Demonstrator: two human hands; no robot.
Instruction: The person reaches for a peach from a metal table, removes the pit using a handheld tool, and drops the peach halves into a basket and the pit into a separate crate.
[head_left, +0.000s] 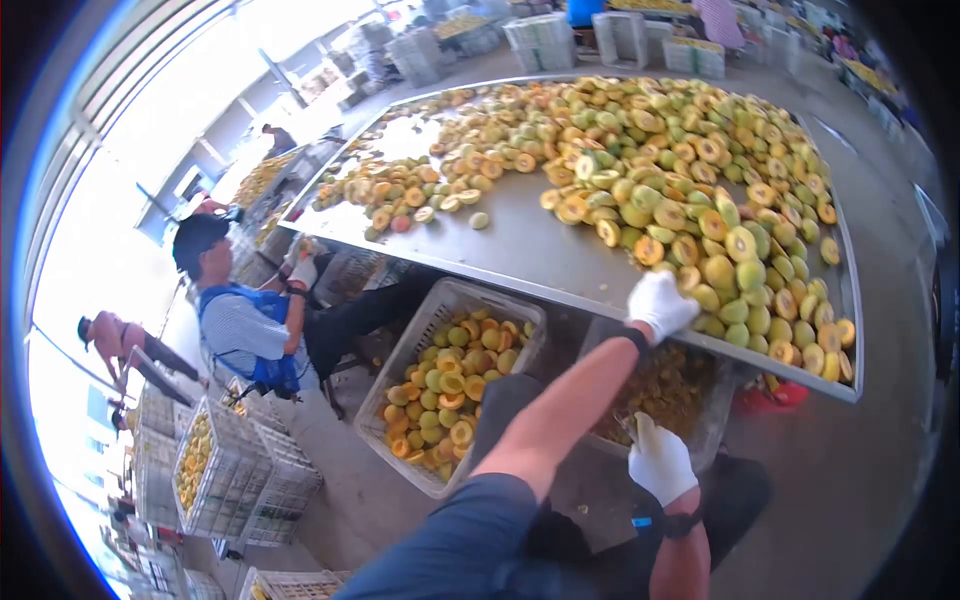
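My left hand (661, 306), in a white glove, reaches over the near edge of the metal table (480, 245). Its fingers are curled against the front of a heap of yellow-green halved peaches (740, 275); what they hold, if anything, is hidden. Lower down, my gloved right hand (661, 462) is closed around a small metal hand tool (626, 428), whose working end is hard to make out. Behind that hand stands a crate (708, 440) with brownish peach stones and scraps (668, 385) in it, partly under the table.
Left of my knees stands a white crate (372, 425) of peach halves (450, 385). A seated person (250, 330) in a blue vest works at the table's left side. Stacked crates (245, 475) stand at lower left, and a red container (775, 397) sits under the table.
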